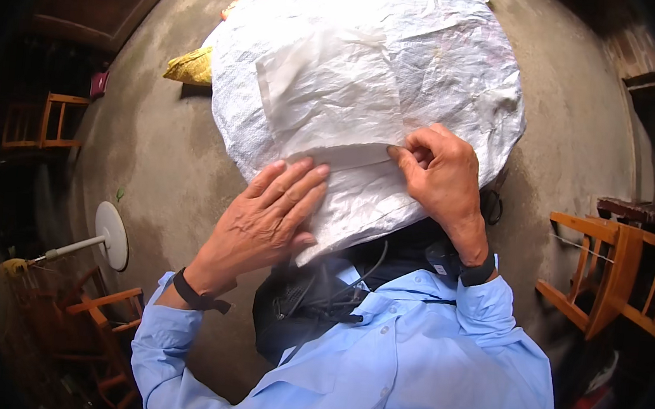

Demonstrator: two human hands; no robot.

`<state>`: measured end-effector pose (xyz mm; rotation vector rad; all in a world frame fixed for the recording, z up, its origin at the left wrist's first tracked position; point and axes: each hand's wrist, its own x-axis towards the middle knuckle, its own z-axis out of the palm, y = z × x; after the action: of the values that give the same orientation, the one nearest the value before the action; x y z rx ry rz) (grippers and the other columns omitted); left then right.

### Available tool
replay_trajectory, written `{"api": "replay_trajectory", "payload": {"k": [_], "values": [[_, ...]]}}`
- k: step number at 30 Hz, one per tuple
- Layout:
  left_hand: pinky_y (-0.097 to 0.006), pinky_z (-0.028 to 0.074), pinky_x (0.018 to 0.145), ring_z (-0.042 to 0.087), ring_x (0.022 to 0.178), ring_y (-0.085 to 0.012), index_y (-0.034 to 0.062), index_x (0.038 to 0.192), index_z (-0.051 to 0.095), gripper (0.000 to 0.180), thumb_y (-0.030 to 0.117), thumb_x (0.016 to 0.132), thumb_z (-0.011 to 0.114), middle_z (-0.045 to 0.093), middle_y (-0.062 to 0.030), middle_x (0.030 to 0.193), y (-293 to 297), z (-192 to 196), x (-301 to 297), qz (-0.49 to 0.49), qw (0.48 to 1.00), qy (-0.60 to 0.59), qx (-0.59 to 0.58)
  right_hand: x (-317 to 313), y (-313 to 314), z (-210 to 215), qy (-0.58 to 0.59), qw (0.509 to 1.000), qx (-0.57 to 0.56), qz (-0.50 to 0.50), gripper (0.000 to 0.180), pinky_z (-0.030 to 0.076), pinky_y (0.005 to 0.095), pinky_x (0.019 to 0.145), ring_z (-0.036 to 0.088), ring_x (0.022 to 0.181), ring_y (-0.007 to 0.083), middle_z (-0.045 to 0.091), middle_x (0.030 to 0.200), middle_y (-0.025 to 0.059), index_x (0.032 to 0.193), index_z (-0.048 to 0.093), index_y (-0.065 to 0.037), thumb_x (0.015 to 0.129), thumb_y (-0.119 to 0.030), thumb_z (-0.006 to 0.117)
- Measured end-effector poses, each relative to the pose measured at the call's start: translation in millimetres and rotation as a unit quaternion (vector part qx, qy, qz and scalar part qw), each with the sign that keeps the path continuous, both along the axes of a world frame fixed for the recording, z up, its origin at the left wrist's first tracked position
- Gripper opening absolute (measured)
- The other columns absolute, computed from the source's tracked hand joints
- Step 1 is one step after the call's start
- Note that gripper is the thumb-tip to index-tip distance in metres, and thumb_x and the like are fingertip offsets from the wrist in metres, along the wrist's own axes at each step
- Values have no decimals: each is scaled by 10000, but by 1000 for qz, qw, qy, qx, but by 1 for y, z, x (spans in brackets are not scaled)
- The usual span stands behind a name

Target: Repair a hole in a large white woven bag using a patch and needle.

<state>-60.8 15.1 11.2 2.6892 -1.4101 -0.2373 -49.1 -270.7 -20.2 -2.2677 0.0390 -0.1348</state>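
Pinching with right grip (443,176) the near edge of thin white sheet (334,88); resting left grip (260,214) flat and outstretched at same edge, over white woven sack (463,76).

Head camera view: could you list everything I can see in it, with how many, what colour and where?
Woven sheet: 1, white, centre and top
Thin sheet: 1, translucent white, on the woven sheet
Crinkled item: 1, yellow, at the woven sheet's left edge
Chairs: at least 3, orange-brown, left, lower left and right
Round stand: 1, white, left
Small item: 1, dark red, left
Floor: 1, grey, around the woven sheet
Corded item: 1, black, near the lap, kind unclear
Dim margins: too dark to count
Shirt: 1, light blue, bottom
Wristbands: 2, black, one per wrist
Left hand: 1, bare, spread flat, left of centre
Right hand: 1, bare, pinching the thin sheet's edge
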Motion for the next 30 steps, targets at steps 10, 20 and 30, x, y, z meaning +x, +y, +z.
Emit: {"api": "replay_trajectory", "payload": {"k": [10,20,30], "values": [[-527,261,1239,417,1461,-293,28,1394,541,631,369,891,710,476,-124,1554,14,7,-14,22,998,-38,-49,6,-7,5,21,1000,2,20,200,501,373,617,652,635,255,646,729,107,775,691,-17,782,-153,836],[-377,554,690,687,788,-239,5,1132,619,362,111,842,808,685,-136,1023,-10,29,17,328,910,-27,-251,2,-5,4,-3,999,28,17,199,483,357,590,624,612,217,614,723,92,777,678,-15,788,-135,837],[-292,541,584,685,624,-147,7,1046,664,441,225,753,912,703,-63,703,-34,10,42,401,891,-26,-213,0,-6,-1,-22,999,43,24,190,472,352,580,599,597,211,596,714,85,775,673,-23,794,-125,832]]}}
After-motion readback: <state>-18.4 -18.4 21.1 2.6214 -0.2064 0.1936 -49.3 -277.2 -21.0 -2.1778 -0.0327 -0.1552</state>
